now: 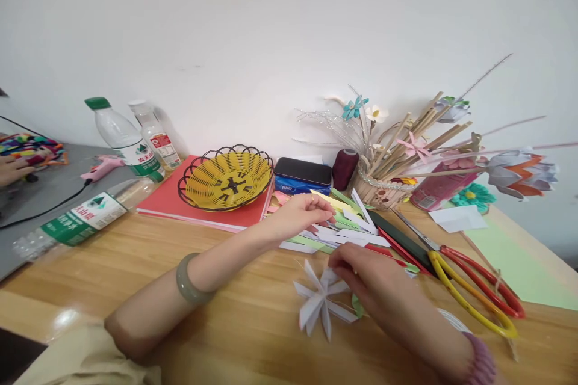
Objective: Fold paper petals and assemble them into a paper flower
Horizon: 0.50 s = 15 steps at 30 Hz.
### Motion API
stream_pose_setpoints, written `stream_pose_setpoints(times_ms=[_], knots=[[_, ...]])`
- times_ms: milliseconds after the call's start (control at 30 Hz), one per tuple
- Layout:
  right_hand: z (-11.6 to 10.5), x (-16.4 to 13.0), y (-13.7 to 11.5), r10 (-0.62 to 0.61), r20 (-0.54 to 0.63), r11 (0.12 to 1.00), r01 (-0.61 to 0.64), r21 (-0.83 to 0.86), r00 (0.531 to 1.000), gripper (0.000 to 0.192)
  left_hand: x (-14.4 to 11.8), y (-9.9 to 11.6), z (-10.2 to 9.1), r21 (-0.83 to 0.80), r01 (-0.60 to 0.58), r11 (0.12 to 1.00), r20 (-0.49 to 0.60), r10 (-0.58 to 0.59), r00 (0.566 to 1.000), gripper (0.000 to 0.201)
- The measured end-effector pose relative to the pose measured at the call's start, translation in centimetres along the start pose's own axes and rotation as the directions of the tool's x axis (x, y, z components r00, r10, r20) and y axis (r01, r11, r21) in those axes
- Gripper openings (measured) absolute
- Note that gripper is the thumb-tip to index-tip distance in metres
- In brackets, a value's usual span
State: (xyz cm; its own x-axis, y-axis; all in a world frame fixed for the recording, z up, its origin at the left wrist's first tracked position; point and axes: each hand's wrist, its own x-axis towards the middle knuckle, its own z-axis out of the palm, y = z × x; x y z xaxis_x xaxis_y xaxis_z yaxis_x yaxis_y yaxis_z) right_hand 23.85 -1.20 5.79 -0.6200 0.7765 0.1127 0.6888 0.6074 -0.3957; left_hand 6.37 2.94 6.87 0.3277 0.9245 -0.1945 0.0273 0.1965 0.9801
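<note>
My right hand (361, 271) is closed, its fingertips pinching the upper edge of a white folded-paper flower (318, 301) with pointed petals spread like a star. The flower is just above the wooden table. My left hand (304, 215) reaches over a pile of paper strips (356, 222) in white, green, yellow and red. Its fingers are bent and apart, with nothing visible between them; the far fingertips are partly hidden. A small green paper piece (357, 305) shows beside the flower, under my right hand.
Large scissors (469, 277) with red and yellow handles lie at right. Behind the pile are a yellow basket (217, 183), a blue packet (300, 186), dark thread (345, 168) and a flower-filled holder (382, 189). Plastic bottles (85, 216) and a pink glue gun (103, 168) are left, near another person's hand (13, 169).
</note>
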Motion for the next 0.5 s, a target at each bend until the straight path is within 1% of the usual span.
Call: stream_pose_setpoints(times_ms=[67, 133, 200, 300, 433, 500], knots=[[-1.1, 0.0, 0.3, 0.022, -0.093, 0.996, -0.014, 0.086, 0.995, 0.015, -0.1, -0.1, -0.3, -0.052, 0.002, 0.999, 0.081, 0.002, 0.997, 0.03], [-2.1, 0.0, 0.7, 0.073, -0.217, 0.983, -0.034, 0.179, 0.973, 0.013, -0.2, -0.1, -0.3, -0.132, 0.03, 0.991, 0.19, -0.004, 0.982, 0.051], [-2.7, 0.0, 1.0, 0.136, -0.303, 0.97, -0.065, 0.233, 0.943, 0.014, -0.3, -0.2, 0.0, -0.171, 0.051, 0.984, 0.243, -0.008, 0.97, 0.06], [-2.6, 0.1, 1.7, 0.196, -0.338, 0.954, -0.099, 0.284, 0.921, 0.017, -0.5, -0.4, 0.9, -0.198, 0.02, 0.98, 0.221, 0.025, 0.975, 0.056], [-2.0, 0.3, 2.4, 0.237, -0.276, 0.899, -0.103, 0.425, 0.932, 0.024, -0.8, -0.5, 1.9, -0.25, -0.047, 0.967, 0.163, 0.09, 0.983, 0.039], [-1.9, 0.3, 2.6, 0.249, -0.245, 0.862, -0.099, 0.497, 0.937, 0.028, -1.0, -0.4, 2.1, -0.243, -0.081, 0.967, 0.162, 0.122, 0.979, 0.03]])
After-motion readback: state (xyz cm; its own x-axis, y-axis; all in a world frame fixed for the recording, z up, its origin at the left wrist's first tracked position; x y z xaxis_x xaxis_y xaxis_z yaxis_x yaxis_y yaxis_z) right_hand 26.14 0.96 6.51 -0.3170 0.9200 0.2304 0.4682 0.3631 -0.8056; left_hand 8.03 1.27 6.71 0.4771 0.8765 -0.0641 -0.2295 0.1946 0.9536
